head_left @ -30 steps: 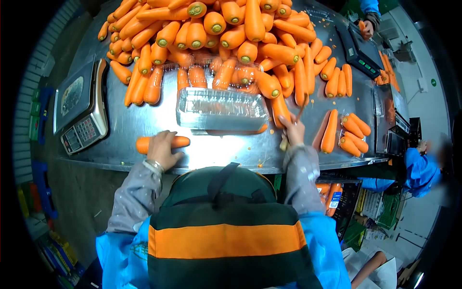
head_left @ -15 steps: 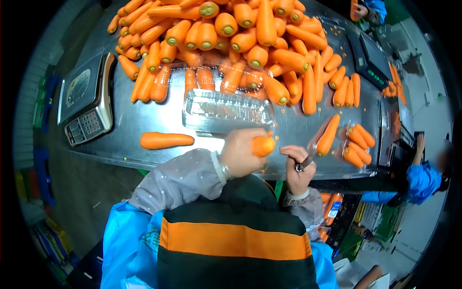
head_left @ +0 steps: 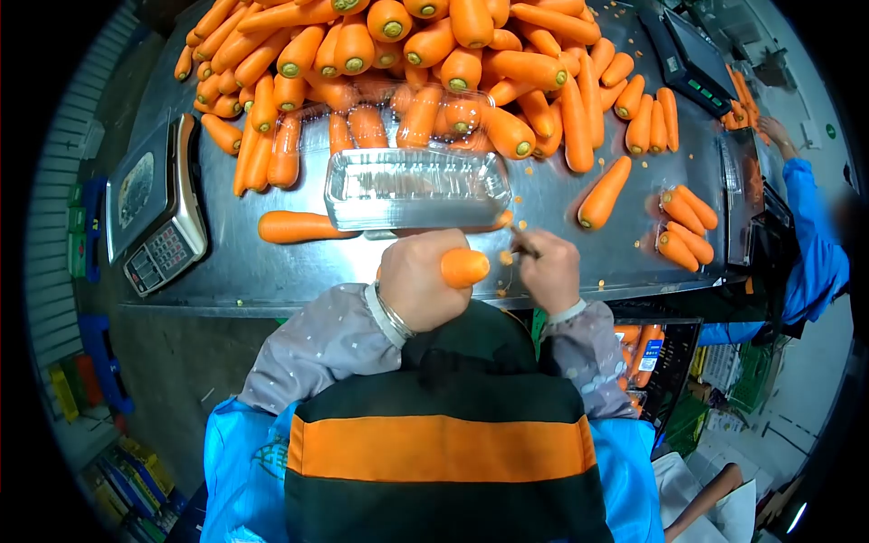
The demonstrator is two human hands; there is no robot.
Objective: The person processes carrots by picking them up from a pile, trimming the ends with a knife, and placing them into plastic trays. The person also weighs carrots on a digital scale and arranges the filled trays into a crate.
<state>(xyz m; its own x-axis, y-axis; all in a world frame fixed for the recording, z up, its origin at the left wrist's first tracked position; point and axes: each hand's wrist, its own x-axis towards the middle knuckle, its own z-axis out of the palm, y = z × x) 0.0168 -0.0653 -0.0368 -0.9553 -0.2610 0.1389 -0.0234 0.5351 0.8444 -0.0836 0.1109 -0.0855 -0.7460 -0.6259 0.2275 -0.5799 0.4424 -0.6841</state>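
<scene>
My left hand (head_left: pixel 418 282) grips a carrot (head_left: pixel 463 268) near the table's front edge, its cut end pointing right. My right hand (head_left: pixel 546 271) is closed around a knife (head_left: pixel 523 244) whose blade sits just right of the carrot's end. Small orange bits lie between the two hands. Right behind the hands stands an empty clear plastic tray (head_left: pixel 415 188). A single carrot (head_left: pixel 291 226) lies on the steel table (head_left: pixel 272 267) to the left of the tray.
A big heap of carrots (head_left: pixel 425 72) fills the back of the table. A scale (head_left: pixel 156 206) sits at the left edge, another scale (head_left: pixel 690 56) at the back right. Loose carrots (head_left: pixel 684 232) lie right. A person's blue sleeve (head_left: pixel 813 237) reaches in from the right.
My left hand left the single carrot on the table and now holds another one in front of me. My right hand brought the knife to its end; orange bits have dropped.
</scene>
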